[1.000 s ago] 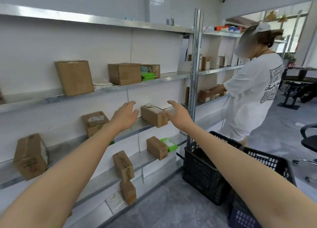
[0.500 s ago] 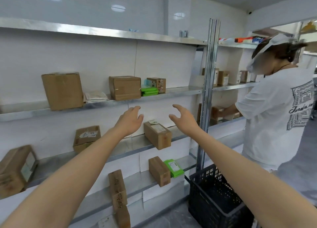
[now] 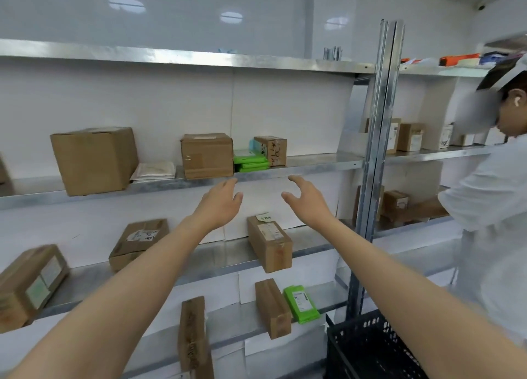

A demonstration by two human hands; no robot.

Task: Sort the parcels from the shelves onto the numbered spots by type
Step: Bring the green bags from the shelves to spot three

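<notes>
Both arms stretch toward the metal shelves. My left hand (image 3: 219, 205) and my right hand (image 3: 306, 200) hang empty with loosely spread fingers, just below the edge of the upper shelf (image 3: 313, 162). On that shelf stand a large brown box (image 3: 94, 159), a flat white packet (image 3: 154, 171), a medium brown box (image 3: 206, 155), a stack of green packets (image 3: 251, 162) and a small box with handwriting (image 3: 271, 150). A long brown box (image 3: 269, 243) lies on the shelf below, under and between my hands.
More boxes (image 3: 137, 242) (image 3: 28, 281) sit on the middle shelf; lower down lie two boxes (image 3: 272, 307) (image 3: 192, 333) and a green packet (image 3: 301, 300). A black crate (image 3: 370, 347) stands bottom right. A person in white (image 3: 490, 207) works at the neighbouring shelves, past the steel post (image 3: 376, 165).
The view has tilted up and closed in on the shelves. Both empty hands have risen from the long box's level to just under the upper shelf edge.
</notes>
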